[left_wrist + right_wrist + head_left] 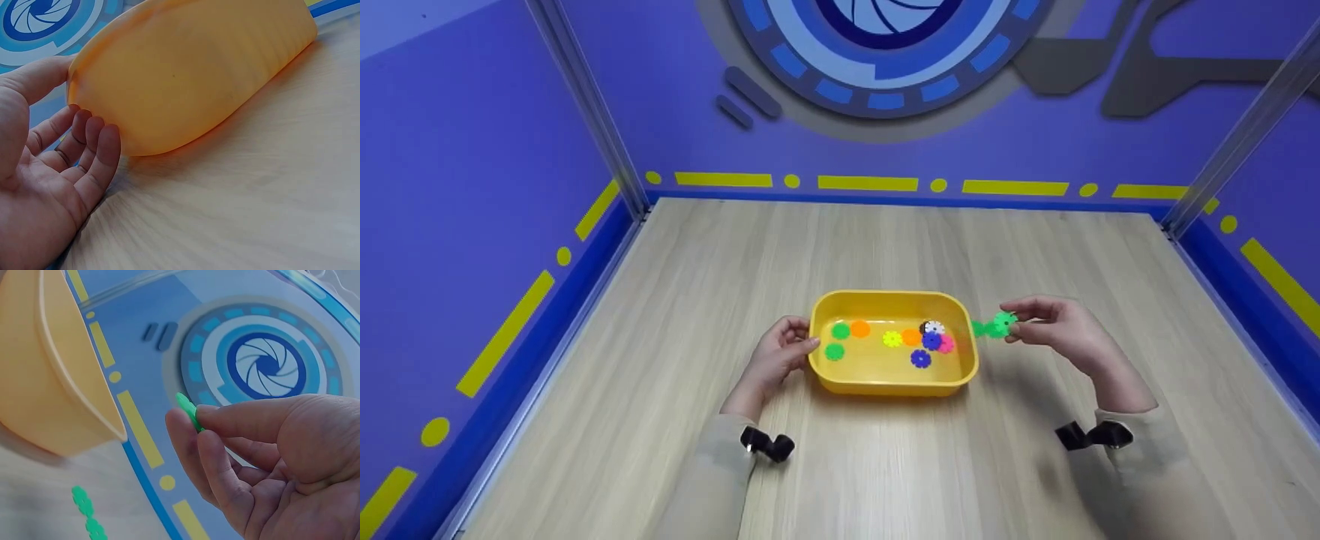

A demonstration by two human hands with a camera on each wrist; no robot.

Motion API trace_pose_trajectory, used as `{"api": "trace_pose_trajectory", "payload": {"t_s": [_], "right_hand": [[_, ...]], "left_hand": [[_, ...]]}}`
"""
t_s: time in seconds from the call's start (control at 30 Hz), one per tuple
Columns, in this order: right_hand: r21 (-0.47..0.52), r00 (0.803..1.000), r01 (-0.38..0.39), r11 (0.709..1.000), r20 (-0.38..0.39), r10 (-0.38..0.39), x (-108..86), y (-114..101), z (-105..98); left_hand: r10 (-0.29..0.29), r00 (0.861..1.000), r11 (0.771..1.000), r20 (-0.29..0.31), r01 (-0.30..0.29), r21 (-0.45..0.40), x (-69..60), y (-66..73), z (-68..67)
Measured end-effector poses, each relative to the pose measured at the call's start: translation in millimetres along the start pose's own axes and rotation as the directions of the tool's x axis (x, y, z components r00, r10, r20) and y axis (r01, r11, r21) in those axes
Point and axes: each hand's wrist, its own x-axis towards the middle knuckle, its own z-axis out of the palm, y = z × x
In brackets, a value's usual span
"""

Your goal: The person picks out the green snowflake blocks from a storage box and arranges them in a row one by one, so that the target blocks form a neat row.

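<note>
A yellow plastic basin (894,389) stands on the table with several small notched snowflake discs in it, such as a yellow disc (892,339) and a blue disc (920,358). My left hand (777,358) grips its left end, thumb at the rim and fingertips against the outer wall (191,73). To the right of the basin, my right hand (1069,334) pinches a green snowflake disc (188,408) between thumb and fingers. More green discs (82,501) lie on the table below that hand, near the basin's right side.
Pale wood-grain table (720,270) spreads around the basin. Blue-purple panels with yellow dashes (868,183) border it at the back and both sides, with metal posts (600,112) at the corners. A black camera mount (767,444) sits on each wrist.
</note>
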Motion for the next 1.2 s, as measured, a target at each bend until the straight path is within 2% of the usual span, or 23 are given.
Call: {"api": "trace_pose_trajectory", "payload": {"t_s": [0.73,1.0,1.2], "right_hand": [[0.074,0.995,0.018,0.997,-0.103,-0.011,-18.3,39,-48],[0.219,0.991,0.011,0.976,-0.13,0.018,-21.9,56,-63],[0.289,0.985,-0.016,0.957,-0.159,0.064,-22.3,71,-77]], "left_hand": [[0.0,1.0,1.0,-0.013,0.0,0.002,0.3,0.2,0.3],[-0.013,1.0,1.0,-0.011,0.013,0.02,-0.5,1.6,0.8],[-0.003,1.0,1.0,-0.002,0.003,0.006,-0.3,1.6,1.0]]}}
